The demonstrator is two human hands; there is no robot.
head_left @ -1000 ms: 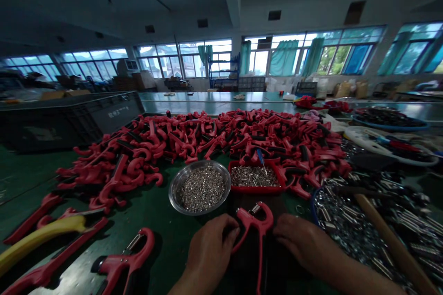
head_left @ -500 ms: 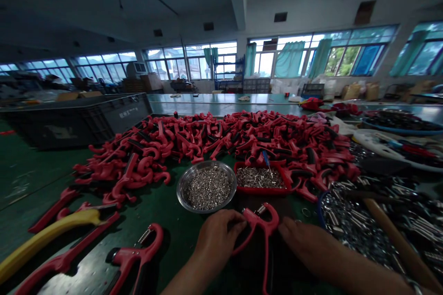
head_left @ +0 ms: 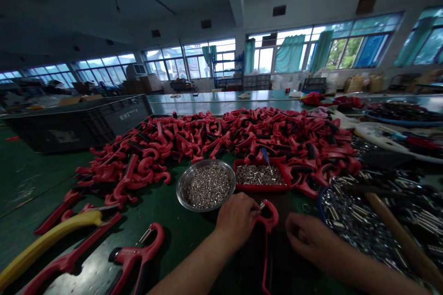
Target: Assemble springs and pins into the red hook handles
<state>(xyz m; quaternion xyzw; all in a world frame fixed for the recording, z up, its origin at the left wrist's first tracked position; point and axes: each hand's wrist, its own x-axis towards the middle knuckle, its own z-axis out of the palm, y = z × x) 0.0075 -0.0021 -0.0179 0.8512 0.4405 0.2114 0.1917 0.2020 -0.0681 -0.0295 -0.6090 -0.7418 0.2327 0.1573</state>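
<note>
Mid-bench, left hand seemingly grips a red handgrip.

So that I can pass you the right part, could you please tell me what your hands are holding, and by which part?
Your left hand holds a red spring hand exerciser at its top end, beside the spring. Your right hand appears empty.

left hand: just below center, fingers curled tight, closed up
right hand: lower right of it, fingers loose and open
left forearm: angling in from bottom edge
right forearm: coming in from bottom right
</note>
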